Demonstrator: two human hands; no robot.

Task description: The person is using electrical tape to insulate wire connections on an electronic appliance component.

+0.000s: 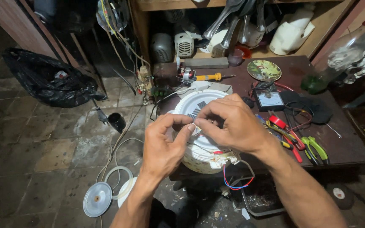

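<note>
A white round appliance body (pixel 199 103), upturned, rests at the front edge of a dark wooden table (pixel 347 147). Red, blue and grey wires (pixel 235 181) hang from its lower side. My left hand (pixel 163 145) and my right hand (pixel 229 122) meet above it, fingertips pinched together on something small that I cannot make out. Both hands cover the middle of the appliance's base.
A multimeter (pixel 269 101), red and green pliers (pixel 313 148), a yellow-handled soldering iron (pixel 210 77) and a decorated plate (pixel 264 69) lie on the table. A black bag (pixel 49 78), a black cup (pixel 117 121) and round metal lids (pixel 98 199) sit on the tiled floor.
</note>
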